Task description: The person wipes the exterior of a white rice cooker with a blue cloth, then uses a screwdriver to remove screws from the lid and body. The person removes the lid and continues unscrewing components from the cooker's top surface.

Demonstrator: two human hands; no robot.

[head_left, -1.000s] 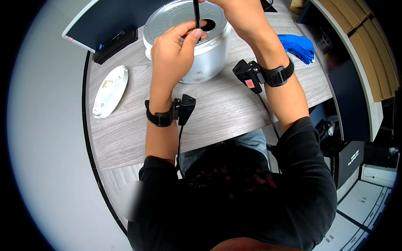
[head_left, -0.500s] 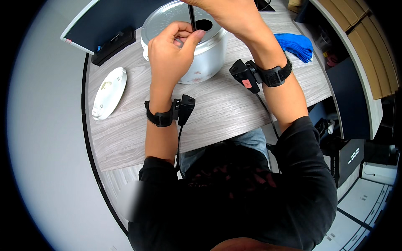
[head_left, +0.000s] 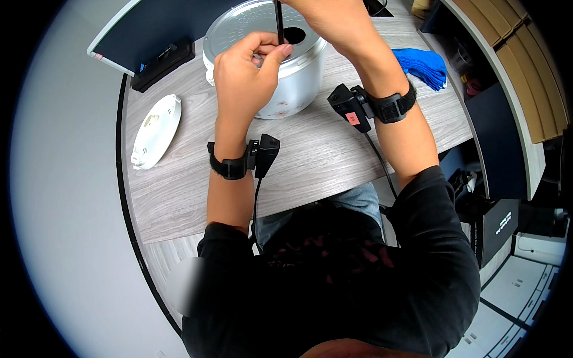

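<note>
A white round pot like a rice cooker body (head_left: 293, 98), with small flowers on its side, stands at the far side of the desk. Its grey metal top (head_left: 239, 27) has a dark round hole. A thin black rod like a screwdriver shaft (head_left: 279, 24) stands nearly upright on that top, beside the hole. My left hand (head_left: 248, 74) pinches the rod low down, near the metal; its tip is hidden by the fingers. Above, my right hand (head_left: 334, 21) is closed around the rod's upper end, with its fingers partly cut off by the upper edge.
Left of the pot lies a white oval lid-like cover (head_left: 158, 131) on the wood-grain desk (head_left: 310, 161). A blue cloth (head_left: 422, 65) rests at the right. Behind are a monitor (head_left: 149, 30) and a black box-like object (head_left: 164, 65). Cardboard boxes (head_left: 525, 77) fill the right-hand shelf.
The pot and the rod have shifted slightly to the right, along with my left hand. The rod stands a little straighter. Both hands keep the same grip.
</note>
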